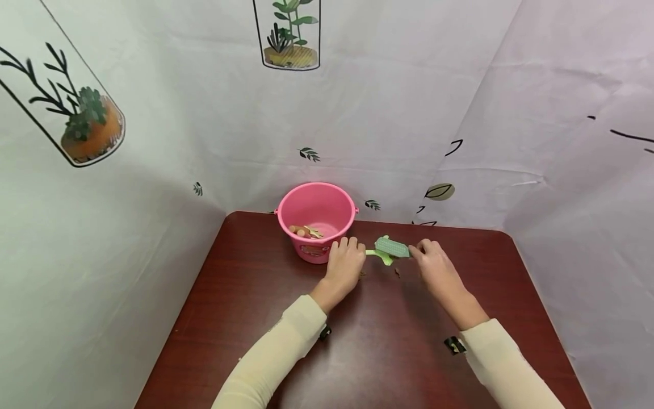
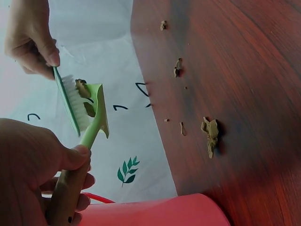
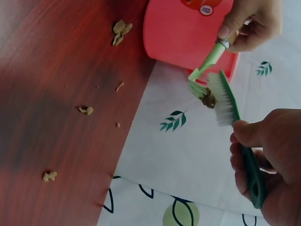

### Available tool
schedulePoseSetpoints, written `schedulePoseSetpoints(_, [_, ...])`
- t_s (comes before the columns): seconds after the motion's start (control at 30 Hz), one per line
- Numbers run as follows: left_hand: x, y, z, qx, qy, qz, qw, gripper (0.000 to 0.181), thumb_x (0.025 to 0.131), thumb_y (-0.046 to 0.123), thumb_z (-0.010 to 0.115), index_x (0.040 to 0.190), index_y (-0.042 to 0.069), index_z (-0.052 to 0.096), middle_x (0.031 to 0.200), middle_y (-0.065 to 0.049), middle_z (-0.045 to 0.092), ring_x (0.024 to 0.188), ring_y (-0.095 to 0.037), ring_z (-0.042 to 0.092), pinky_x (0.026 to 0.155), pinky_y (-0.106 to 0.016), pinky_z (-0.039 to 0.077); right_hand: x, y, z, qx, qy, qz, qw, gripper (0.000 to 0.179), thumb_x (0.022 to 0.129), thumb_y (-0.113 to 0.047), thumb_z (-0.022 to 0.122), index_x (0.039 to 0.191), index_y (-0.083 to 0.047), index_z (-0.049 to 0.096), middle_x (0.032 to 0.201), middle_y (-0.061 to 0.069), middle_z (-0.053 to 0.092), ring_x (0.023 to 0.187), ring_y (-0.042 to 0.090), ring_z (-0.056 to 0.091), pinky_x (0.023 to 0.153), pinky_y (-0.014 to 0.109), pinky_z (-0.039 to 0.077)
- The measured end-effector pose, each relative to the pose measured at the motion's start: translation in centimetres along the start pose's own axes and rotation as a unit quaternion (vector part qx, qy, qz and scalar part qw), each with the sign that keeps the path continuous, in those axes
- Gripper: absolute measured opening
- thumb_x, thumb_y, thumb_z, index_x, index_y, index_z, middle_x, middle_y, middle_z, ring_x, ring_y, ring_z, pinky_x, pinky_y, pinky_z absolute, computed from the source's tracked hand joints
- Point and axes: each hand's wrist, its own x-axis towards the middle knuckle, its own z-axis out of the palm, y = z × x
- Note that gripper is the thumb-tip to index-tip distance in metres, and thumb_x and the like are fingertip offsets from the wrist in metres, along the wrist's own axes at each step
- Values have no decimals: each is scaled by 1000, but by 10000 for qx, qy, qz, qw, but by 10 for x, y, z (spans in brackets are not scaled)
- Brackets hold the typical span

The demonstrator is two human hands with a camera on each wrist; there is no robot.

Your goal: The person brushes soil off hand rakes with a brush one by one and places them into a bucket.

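My left hand [image 1: 346, 262] grips the wooden handle of a small light green garden shovel [image 2: 97, 120], its flared blade raised above the table. Brown dried clumps [image 2: 89, 108] sit on that blade. In my right hand [image 1: 434, 267] is a green scrubbing brush [image 3: 229, 96], held by the handle with my thumb along it. Its white bristles face the shovel and meet the brown clumps in both wrist views. Below, several dry brown bits [image 2: 210, 136] lie scattered on the dark red wooden table [image 1: 245, 301].
A pink bucket [image 1: 317, 195] stands at the back of the table, just left of my left hand. Inside it lie wooden-handled tools [image 1: 302, 232]. White sheeting [image 1: 388, 113] printed with plants hangs behind the table and along both sides.
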Motion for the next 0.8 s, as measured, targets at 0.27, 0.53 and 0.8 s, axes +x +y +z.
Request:
schedulePoseSetpoints(0.27, [-2, -2, 1, -75, -84, 24, 9999, 8, 94, 14, 69, 100, 15, 74, 94, -4, 64, 89, -22, 60, 74, -35, 47, -1, 5, -6, -153, -313, 153, 9993, 30, 83, 18, 71, 109, 4, 73, 88, 16, 54, 80, 30, 48, 69, 39, 47])
schedulePoseSetpoints(0.53, [-1, -4, -1, -76, -122, 1, 9999, 10, 95, 13, 66, 101, 15, 74, 95, -4, 64, 90, -23, 59, 75, -36, 47, -4, 10, -9, -93, -305, 163, 9994, 41, 77, 25, 70, 113, 5, 72, 90, 16, 54, 82, 31, 49, 70, 41, 47])
schedulePoseSetpoints(0.8, [0, -5, -2, -219, -315, -16, 9993, 12, 97, 13, 65, 104, 15, 75, 98, -4, 65, 93, -23, 60, 77, -37, 48, -10, 16, -10, -41, -320, 246, 9992, 42, 77, 19, 75, 117, 5, 71, 92, 17, 54, 85, 31, 49, 70, 40, 47])
